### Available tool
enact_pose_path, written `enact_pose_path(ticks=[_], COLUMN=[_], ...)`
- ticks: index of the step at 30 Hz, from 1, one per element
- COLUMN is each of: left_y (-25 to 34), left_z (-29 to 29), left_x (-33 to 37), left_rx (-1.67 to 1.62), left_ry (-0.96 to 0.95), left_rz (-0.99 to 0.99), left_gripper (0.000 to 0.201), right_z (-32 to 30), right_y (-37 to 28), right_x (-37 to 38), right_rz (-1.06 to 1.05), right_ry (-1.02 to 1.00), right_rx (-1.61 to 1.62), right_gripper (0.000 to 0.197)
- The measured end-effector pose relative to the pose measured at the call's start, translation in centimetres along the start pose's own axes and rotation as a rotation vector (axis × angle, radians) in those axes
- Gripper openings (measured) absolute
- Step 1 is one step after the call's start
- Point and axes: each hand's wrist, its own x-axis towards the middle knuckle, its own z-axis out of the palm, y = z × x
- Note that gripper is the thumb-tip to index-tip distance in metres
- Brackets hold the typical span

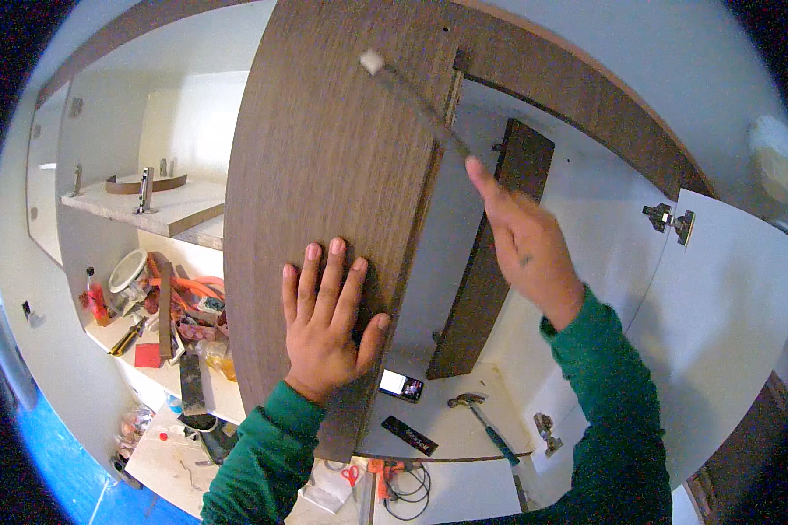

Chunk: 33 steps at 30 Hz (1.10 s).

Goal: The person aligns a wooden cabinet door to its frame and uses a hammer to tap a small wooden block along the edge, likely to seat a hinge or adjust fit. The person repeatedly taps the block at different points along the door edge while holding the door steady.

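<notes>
Your left hand (328, 319) is flat on the dark brown wood-grain panel (333, 175), palm down, fingers spread and pointing up, gripping nothing. It sits on the panel's lower right part, thumb right at the right edge.

The panel is tall, stands upright in front of the white cabinet (587, 227) and fills the centre of the view. Horizontal grain, matte laminate face, thin darker edge band down the right side, small hole near its top right corner. Its edges bow, which is the lens.

Your right hand (521, 241) is closed around the lower end of a thin dark tool (420, 105), motion-blurred. The tool angles up and left across the panel's upper right part. Its pale whitish tip (372, 61) lies over the panel face near the top; can't tell if it touches.

Behind the panel, inside the cabinet: a narrower dark brown board (490, 262) leaning upright. On the cabinet floor: a phone (401, 385) with its screen lit, a claw hammer (483, 422), a small black flat strip (409, 435). A white door (727, 297) hangs open at right with a metal hinge (670, 219) at its top edge.

Left shelves: a red bottle (94, 297), a roll of tape (130, 271), orange cord (193, 289) and mixed hand tools. Red-handled scissors (350, 475) near the bottom edge.
</notes>
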Motion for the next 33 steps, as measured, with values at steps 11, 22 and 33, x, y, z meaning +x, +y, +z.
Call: enact_pose_path(ticks=[11, 22, 33], left_y=[0.0, 0.0, 0.3], left_z=[0.1, 0.2, 0.2], left_x=[0.0, 0.0, 0.2], left_rx=[-0.028, -0.022, 0.093], left_ry=[0.017, 0.023, -0.082], left_rz=[0.003, 0.019, 0.035], left_gripper=[0.064, 0.064, 0.072], right_z=[0.0, 0.5, -1.0], right_y=[1.5, 1.6, -0.8], right_x=[5.1, 3.5, -3.0], right_rz=[-0.134, -0.075, 0.299], right_ry=[0.113, 0.102, 0.223], right_rx=[0.028, 0.048, 0.450], right_gripper=[0.057, 0.056, 0.055])
